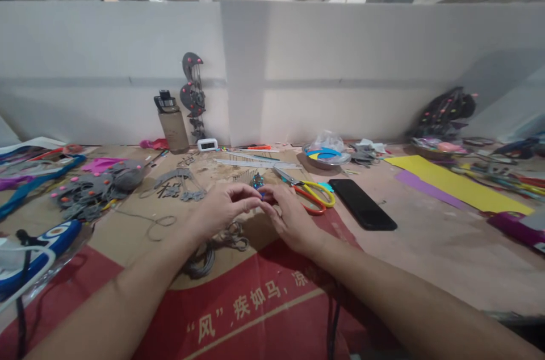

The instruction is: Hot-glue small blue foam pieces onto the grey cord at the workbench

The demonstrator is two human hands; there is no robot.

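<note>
My left hand and my right hand meet over the cardboard, fingertips almost touching. Both are closed in a pinch around a small shiny blue piece, mostly hidden by the fingers; its exact kind I cannot make out. Under my left wrist lies a coil of grey cord, with more looped cord beside it. Scissors with yellow and orange handles rest just beyond my right hand. Past the fingertips, a row of thin pins lies near a clear ruler.
A black phone lies right of the scissors. Grey felt pieces with pink pins are at left. A bottle, a small white clock and a bowl stand along the back. Yellow sheet lies at right.
</note>
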